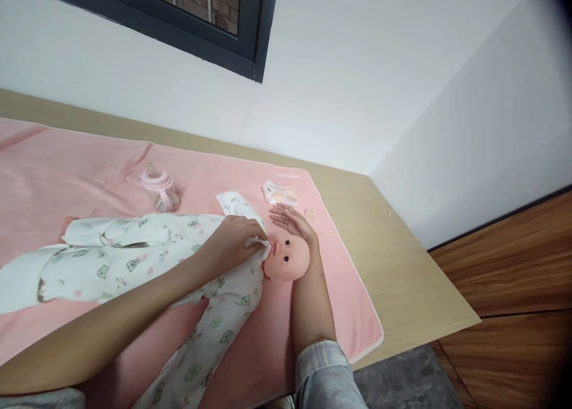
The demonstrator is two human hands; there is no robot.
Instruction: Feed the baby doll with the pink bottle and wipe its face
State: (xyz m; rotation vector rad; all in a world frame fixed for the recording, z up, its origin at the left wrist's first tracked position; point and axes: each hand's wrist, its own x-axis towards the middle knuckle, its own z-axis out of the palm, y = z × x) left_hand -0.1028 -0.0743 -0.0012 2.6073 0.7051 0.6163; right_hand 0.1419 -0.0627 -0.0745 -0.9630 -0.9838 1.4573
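Observation:
A bald baby doll [288, 257] lies on its back on a pink blanket, dressed in a white outfit [179, 233] with green and pink animal prints. My left hand [236, 240] pinches a white tissue [256, 241] close to the doll's mouth; whether the tissue touches the lips I cannot tell. On the far side of the doll's head rests my right hand [288, 219], palm partly turned up and fingers stretched out, holding nothing. My right forearm passes alongside the top of the head.
A pink-topped baby bottle [159, 189] stands on the blanket [348, 302] beyond the doll's body. Past my right fingers lie a small white packet [279, 193] and a clear round object [309, 213]. The wooden tabletop [393, 266] meets a white wall.

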